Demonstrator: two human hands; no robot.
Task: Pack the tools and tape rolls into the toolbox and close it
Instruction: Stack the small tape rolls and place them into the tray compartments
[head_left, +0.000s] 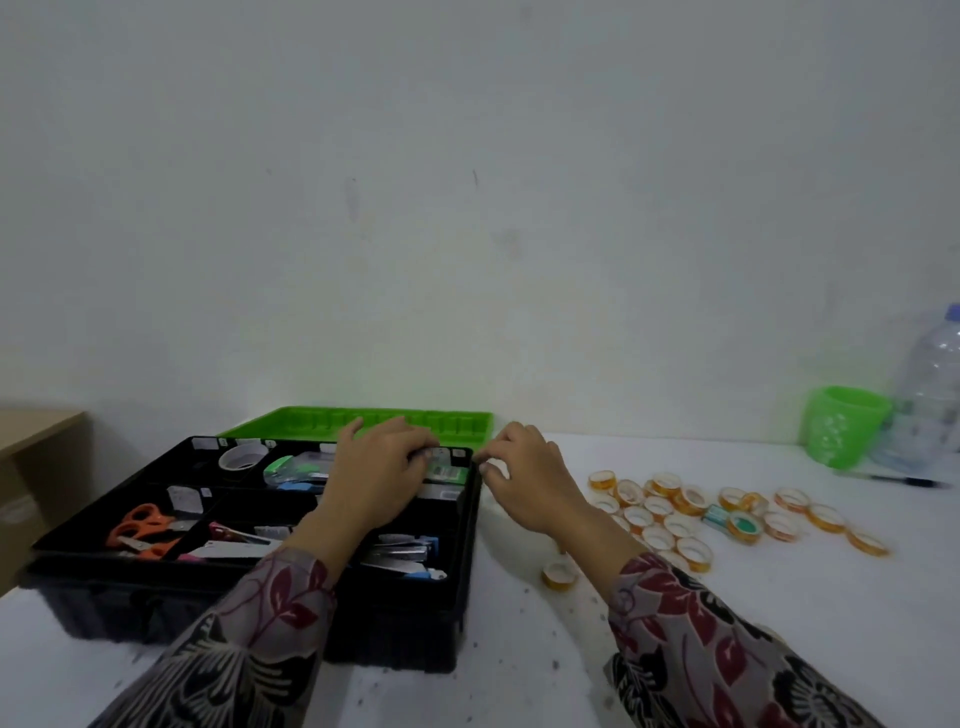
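Gently seat the green packet (447, 472) flat in the back right compartment of the toolbox (470, 525), where the fingers of your left hand (382, 470) curl on it. Your right hand (524, 478) curls just beside the rim; I cannot tell whether it holds anything. The black box stands open on the tabletop (727, 623), its green lid (311, 421) behind, with tape rolls (675, 514) scattered to its right.

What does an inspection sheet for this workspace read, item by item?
Surface: white table, dark specks near its front edge.
Job's things: black toolbox open, green lid laid back; orange scissors and a white tape roll in its tray; many tape rolls loose on the table to its right.
Clutter: green cup, water bottle, pen, all far right.
Hands: left hand over the tray's far right compartment, right hand at the toolbox's right rim; fingers curled, grip unclear.
Cables: nothing seen.
Surroundings: plain wall; tan box at left.
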